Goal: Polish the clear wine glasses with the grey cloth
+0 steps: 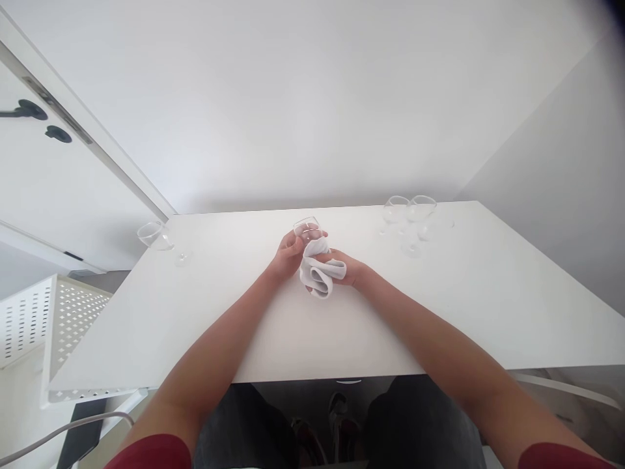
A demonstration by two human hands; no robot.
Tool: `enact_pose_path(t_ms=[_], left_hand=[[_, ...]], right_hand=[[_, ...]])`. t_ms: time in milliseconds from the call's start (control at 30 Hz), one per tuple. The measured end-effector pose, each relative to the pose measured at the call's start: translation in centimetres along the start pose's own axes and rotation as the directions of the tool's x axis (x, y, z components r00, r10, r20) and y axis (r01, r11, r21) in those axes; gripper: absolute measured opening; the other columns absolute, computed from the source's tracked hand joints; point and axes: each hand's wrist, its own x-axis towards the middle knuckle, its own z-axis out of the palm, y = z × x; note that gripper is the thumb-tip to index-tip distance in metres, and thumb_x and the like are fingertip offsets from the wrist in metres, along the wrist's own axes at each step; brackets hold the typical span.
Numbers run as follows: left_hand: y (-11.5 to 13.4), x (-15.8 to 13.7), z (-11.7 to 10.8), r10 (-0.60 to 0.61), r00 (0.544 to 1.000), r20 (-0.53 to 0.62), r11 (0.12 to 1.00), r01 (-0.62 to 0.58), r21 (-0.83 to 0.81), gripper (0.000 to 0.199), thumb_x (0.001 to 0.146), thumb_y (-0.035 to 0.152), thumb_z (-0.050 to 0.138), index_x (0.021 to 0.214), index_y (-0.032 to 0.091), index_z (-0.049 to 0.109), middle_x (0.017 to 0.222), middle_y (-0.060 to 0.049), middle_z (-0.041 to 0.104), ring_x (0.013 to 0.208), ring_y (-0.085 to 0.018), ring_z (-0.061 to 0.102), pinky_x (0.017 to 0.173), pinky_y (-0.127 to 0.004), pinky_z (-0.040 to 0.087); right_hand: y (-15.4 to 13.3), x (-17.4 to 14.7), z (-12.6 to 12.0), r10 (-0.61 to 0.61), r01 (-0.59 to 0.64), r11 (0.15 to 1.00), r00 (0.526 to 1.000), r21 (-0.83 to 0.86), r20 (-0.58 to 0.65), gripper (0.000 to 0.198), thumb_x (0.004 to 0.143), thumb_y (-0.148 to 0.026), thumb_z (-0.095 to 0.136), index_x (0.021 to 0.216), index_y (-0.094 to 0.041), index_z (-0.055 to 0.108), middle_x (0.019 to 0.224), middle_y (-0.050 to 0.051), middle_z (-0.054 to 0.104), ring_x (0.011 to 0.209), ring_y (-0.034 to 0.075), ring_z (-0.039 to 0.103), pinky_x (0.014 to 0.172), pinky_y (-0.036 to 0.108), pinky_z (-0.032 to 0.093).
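Above the white table [332, 345], the left hand [289, 254] clasps 1 glass [308, 228] and the right hand [346, 268] grips a cloth [313, 270] against it, apparently for wiping, which next calls for gentle pressure.

Two hands [289, 254] [347, 268] showing mid-frame, one held glass [307, 229] and one cloth [319, 272] showing there, one stemmed glass [157, 237] standing at left, at least two stemmed glasses [422, 210] standing right of centre, one table [336, 339] showing, two shoes [338, 405] showing below.
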Motion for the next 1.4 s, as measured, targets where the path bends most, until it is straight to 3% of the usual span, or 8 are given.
enact_pose_path(t_ms=[233,467,667,833,900,1067,1133,1400], left_hand=[[-0.7,0.4,-1.0,0.121,0.985,-0.127,0.983,-0.101,0.155,0.063,0.071,0.048,0.093,0.123,0.021,0.07,0.126,-0.015,0.074,0.125,-0.032,0.065,0.1,-0.042,0.053],[-0.4,0.1,-0.7,0.063,0.998,-0.019,0.994,-0.061,0.086,0.067,0.074,0.068,0.084,0.118,0.018,0.072,0.124,-0.017,0.074,0.12,-0.036,0.069,0.097,-0.046,0.055],[-0.2,0.4,-1.0,0.063,0.987,-0.15,0.995,-0.05,0.089,0.066,0.076,0.062,0.086,0.121,0.016,0.069,0.129,-0.02,0.074,0.117,-0.033,0.072,0.098,-0.045,0.055],[-0.6,0.9,-2.2,0.183,0.943,-0.276,0.979,-0.15,0.138,0.062,0.076,0.053,0.089,0.124,0.024,0.064,0.144,-0.015,0.066,0.125,-0.027,0.067,0.093,-0.035,0.054],[-0.7,0.9,-2.3,0.206,0.931,-0.3,0.975,-0.168,0.148,0.064,0.075,0.049,0.09,0.127,0.029,0.061,0.149,-0.012,0.062,0.129,-0.026,0.065,0.089,-0.031,0.055],[-0.6,0.7,-1.3,0.231,0.949,-0.213,0.967,-0.2,0.158,0.072,0.069,0.042,0.096,0.127,0.034,0.055,0.151,-0.01,0.057,0.122,-0.026,0.069,0.095,-0.04,0.057],[-0.5,0.5,-0.8,0.222,0.96,-0.172,0.966,-0.193,0.172,0.072,0.068,0.041,0.096,0.126,0.034,0.054,0.149,-0.01,0.057,0.118,-0.027,0.07,0.096,-0.043,0.058],[-0.2,0.1,0.2,0.173,0.985,-0.003,0.95,-0.166,0.266,0.071,0.066,0.031,0.098,0.121,0.028,0.052,0.141,-0.014,0.063,0.123,-0.028,0.067,0.089,-0.038,0.059]], right_hand=[[0.8,1.3,0.1,-0.341,0.031,0.794,0.85,-0.608,-0.402,0.038,0.081,-0.041,0.08,0.062,-0.022,0.053,0.059,0.0,0.052,0.066,0.019,0.05,0.066,0.032,0.037],[-0.8,-0.5,-0.3,-0.003,0.003,0.999,1.0,-0.04,-0.008,0.045,0.068,-0.053,0.091,0.078,-0.02,0.062,0.07,0.0,0.06,0.065,0.017,0.054,0.063,0.031,0.047],[0.0,1.2,-0.8,-0.139,0.126,0.989,0.964,-0.072,-0.228,0.049,0.077,-0.065,0.081,0.086,-0.019,0.069,0.078,0.004,0.069,0.069,0.02,0.064,0.066,0.035,0.055],[0.5,1.6,-3.8,-0.412,0.21,0.911,0.496,-0.354,-0.764,0.035,0.083,-0.056,0.074,0.083,-0.022,0.065,0.082,0.004,0.068,0.08,0.02,0.062,0.069,0.031,0.053],[0.4,1.5,-4.4,-0.407,0.203,0.913,0.392,-0.354,-0.825,0.032,0.084,-0.053,0.073,0.088,-0.022,0.065,0.089,0.005,0.069,0.086,0.02,0.064,0.073,0.031,0.053],[0.4,2.1,-2.7,-0.198,0.296,0.953,0.777,0.07,-0.597,0.041,0.08,-0.059,0.074,0.098,-0.023,0.068,0.093,0.007,0.073,0.092,0.024,0.07,0.077,0.035,0.057],[0.6,2.5,-2.2,-0.208,0.304,0.945,0.846,0.123,-0.491,0.041,0.072,-0.051,0.082,0.099,-0.022,0.07,0.097,0.008,0.075,0.094,0.024,0.071,0.08,0.036,0.058],[1.3,2.1,-3.3,-0.21,0.289,0.957,0.665,-0.012,-0.717,0.038,0.058,-0.03,0.086,0.09,-0.015,0.073,0.096,0.011,0.076,0.087,0.024,0.07,0.076,0.037,0.055]])
